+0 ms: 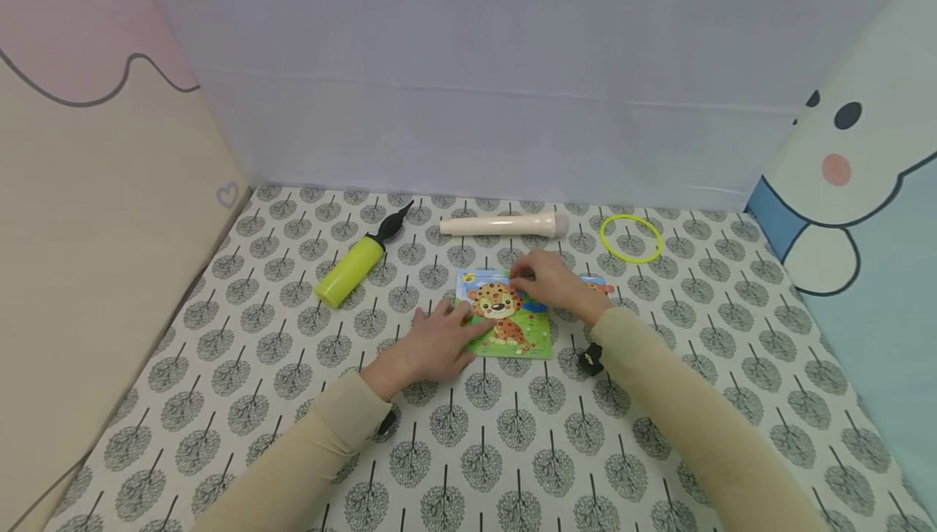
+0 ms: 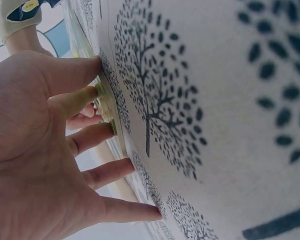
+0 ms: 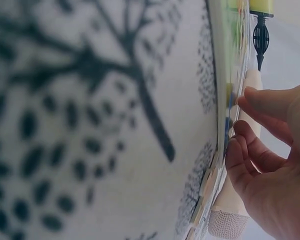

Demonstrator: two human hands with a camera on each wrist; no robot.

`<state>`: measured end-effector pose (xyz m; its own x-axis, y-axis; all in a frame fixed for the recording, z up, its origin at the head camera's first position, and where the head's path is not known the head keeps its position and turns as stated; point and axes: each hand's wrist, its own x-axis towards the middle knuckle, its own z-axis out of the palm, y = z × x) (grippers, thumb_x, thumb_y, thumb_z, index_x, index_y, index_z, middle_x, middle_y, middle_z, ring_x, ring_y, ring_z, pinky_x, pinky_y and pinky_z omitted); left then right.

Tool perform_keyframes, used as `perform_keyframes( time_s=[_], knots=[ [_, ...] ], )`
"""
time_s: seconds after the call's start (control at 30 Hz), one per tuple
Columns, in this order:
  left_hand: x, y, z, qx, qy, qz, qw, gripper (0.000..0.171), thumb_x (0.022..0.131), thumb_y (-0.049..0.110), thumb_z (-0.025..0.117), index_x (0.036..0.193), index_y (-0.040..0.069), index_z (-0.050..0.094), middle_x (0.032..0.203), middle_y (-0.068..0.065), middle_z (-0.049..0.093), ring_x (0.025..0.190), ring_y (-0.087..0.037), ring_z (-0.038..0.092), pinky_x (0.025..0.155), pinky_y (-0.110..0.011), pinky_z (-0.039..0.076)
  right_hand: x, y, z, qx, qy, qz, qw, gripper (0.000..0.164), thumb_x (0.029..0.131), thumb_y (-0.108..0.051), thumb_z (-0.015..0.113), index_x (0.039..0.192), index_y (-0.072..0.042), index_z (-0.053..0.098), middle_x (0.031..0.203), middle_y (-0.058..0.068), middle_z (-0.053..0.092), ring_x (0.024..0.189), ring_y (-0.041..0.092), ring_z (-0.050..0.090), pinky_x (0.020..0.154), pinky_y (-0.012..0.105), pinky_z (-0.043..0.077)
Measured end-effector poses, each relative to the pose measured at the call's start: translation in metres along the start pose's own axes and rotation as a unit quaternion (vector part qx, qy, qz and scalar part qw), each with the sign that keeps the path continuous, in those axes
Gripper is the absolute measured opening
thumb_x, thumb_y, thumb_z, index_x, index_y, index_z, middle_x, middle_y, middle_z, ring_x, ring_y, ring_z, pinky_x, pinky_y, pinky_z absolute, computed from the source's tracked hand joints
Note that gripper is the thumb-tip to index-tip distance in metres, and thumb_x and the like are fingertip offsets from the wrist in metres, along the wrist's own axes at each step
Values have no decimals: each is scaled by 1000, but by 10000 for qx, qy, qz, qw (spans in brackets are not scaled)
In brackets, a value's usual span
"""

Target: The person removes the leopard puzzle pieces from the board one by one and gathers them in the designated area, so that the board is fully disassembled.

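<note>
From my head, I see the leopard picture (image 1: 500, 304) near the middle of the table (image 1: 505, 455), a bit closer to the far edge. My left hand (image 1: 439, 341) lies on its left side with the fingers spread, not holding anything. My right hand (image 1: 552, 278) is curled small and pinches at its far right corner. A white microphone (image 1: 498, 225) lies along the table's far edge, a yellow ring (image 1: 629, 260) near the far right corner, and a green pump (image 1: 351, 272) toward the far left corner. From my left wrist, my fingers look long and stretched, some tips touching the picture's edge. From my right wrist, my thumb and fingertips bunch together; I can't tell which bit they have. I think I'm at the corner-picking step, so next needs left fingers pressing firmly and a gentle right pinch.
</note>
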<state>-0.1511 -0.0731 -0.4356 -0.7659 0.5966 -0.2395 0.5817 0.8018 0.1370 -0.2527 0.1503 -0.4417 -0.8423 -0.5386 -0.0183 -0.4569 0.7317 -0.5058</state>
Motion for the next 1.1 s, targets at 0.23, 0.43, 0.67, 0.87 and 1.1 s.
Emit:
perform_keyframes(
  time_s=[0.23,0.43,0.67,0.87,1.1],
  knots=[
    [-1,0,-1,-54,-40,-24,10000,59,95,39,55,150,34,32,127,-3,42,116,-28,36,89,-66,37,0,2,-1,-123,11,-364,9993,14,91,-20,67,98,-10,74,90,0,62,83,17,54,73,36,46],
    [-1,0,-1,-40,-40,-37,10000,59,95,40,55,149,34,33,127,-3,42,117,-28,36,90,-67,36,1,5,1,-298,-61,-407,9987,10,92,-21,65,95,-13,70,87,1,54,78,17,50,68,35,44],
    [0,1,-1,-40,-33,-25,10000,60,95,40,55,150,34,32,130,-4,41,120,-30,35,91,-69,35,2,8,2,-286,-156,-478,9983,6,93,-21,65,92,-15,67,87,1,52,78,17,49,67,34,43],
    [0,1,-1,-40,-13,-20,10000,60,95,40,55,150,34,31,131,-4,41,121,-30,35,91,-69,35,3,8,1,-317,-170,-459,9983,6,92,-22,65,91,-16,64,87,1,53,79,17,50,68,34,44],
    [0,0,0,-36,-17,-33,10000,60,95,40,55,150,35,31,132,-4,41,122,-31,35,91,-69,34,4,8,2,-316,-137,-479,9983,8,91,-23,67,89,-17,62,87,2,54,79,18,50,68,35,44]
  ],
)
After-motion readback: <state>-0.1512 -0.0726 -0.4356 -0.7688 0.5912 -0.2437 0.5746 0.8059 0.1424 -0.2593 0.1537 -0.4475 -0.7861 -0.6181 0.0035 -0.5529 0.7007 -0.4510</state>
